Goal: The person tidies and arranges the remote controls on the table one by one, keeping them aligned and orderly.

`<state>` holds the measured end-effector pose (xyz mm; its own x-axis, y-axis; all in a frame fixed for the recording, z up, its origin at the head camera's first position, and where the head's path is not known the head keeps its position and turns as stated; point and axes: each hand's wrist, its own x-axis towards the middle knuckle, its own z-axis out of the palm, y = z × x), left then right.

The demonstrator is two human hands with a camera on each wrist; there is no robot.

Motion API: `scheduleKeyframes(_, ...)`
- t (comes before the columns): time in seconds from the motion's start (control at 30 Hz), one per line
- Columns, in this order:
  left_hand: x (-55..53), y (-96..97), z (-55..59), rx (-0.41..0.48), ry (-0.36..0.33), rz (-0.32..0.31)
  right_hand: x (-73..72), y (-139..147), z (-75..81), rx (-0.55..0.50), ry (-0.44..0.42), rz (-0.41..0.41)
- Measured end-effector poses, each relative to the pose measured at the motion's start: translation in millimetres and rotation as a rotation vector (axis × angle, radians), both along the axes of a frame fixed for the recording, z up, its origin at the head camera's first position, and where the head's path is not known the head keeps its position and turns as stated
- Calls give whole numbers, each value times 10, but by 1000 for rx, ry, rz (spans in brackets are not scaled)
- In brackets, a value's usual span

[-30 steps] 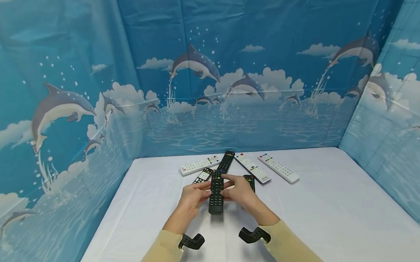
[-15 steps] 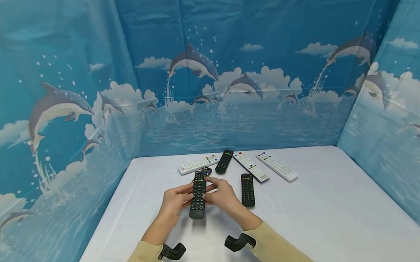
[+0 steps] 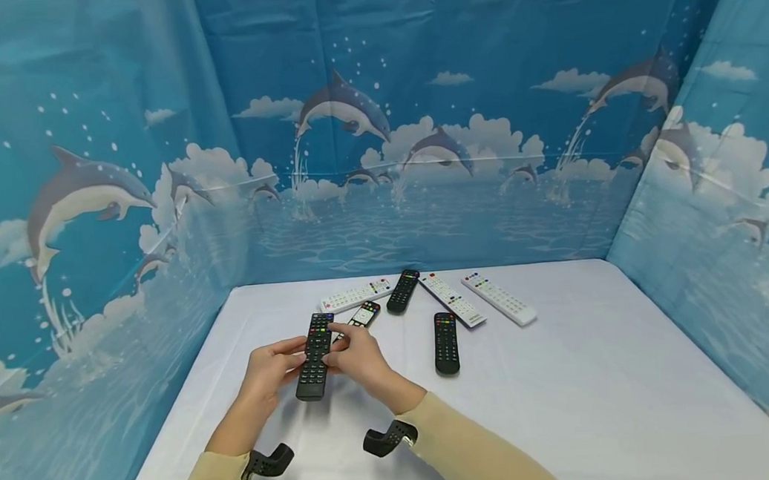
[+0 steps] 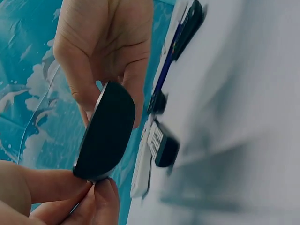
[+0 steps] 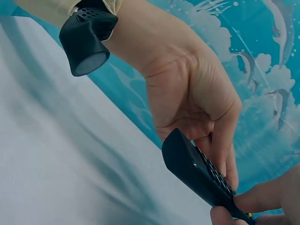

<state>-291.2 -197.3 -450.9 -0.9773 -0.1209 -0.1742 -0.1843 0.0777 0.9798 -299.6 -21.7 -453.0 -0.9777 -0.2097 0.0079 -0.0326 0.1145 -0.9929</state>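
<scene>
A black remote control (image 3: 315, 358) is held above the white table, its button side up and tilted slightly. My left hand (image 3: 268, 368) pinches its left edge, and my right hand (image 3: 358, 356) grips the opposite edge with thumb and fingers. The left wrist view shows the remote's dark end face (image 4: 107, 133) between both hands, apart from the tabletop. In the right wrist view its side (image 5: 199, 176) is seen, with the keys partly hidden by fingers. Just beyond my right hand lies a black remote with white keys (image 3: 364, 315), partly covered by that hand.
Across the back lie a white remote (image 3: 356, 296), a black remote (image 3: 403, 292) and two more white ones, the long white remote (image 3: 452, 299) and the rightmost white remote (image 3: 499, 299). Another black remote (image 3: 446, 343) lies right of my hands. A dolphin-print curtain (image 3: 383, 218) encloses the table.
Both hands have carried the held remote leftward. The black remote on the right and the one with white keys have come more into view. The remotes on the table appear unmoved.
</scene>
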Motion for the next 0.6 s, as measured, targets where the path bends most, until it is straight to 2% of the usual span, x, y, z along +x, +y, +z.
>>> scheduleKeyframes(0.23,35,-286,-18,-61,-13,16,1,-277,-38,-89,-82,45)
scheduleKeyframes(0.6,4,-635,-195,-129,-34,32,-5,-512,-197,-283,-249,167)
